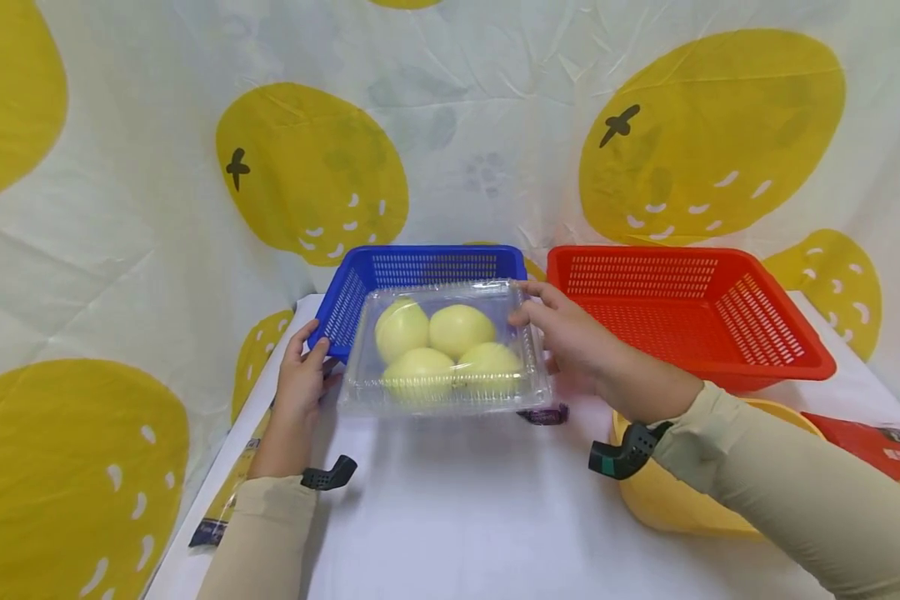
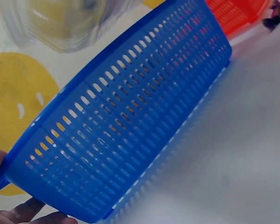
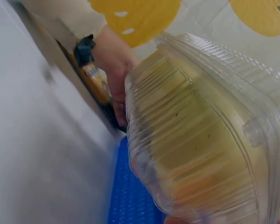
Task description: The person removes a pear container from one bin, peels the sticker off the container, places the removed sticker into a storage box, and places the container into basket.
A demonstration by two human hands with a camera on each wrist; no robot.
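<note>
A clear plastic clamshell box (image 1: 450, 400) with several pale yellow-green round fruits (image 1: 461, 331) inside is held up by my right hand (image 1: 570, 337), which grips its right side. The box hangs in front of and partly over the blue perforated basket (image 1: 435, 258), hiding much of it. My left hand (image 1: 300, 375) grips the basket's near left corner, with the thumb at the rim and fingers below in the left wrist view. Close up in the right wrist view, the ribbed side of the box fills much of the picture.
A red basket (image 1: 675, 333) stands right of the blue one. In front of it is a yellow container (image 1: 675, 500), with a red packet (image 1: 877, 450) beyond. A small purple-wrapped item (image 1: 546, 415) lies on the white table. A yellow packet (image 1: 225, 500) lies by the left forearm.
</note>
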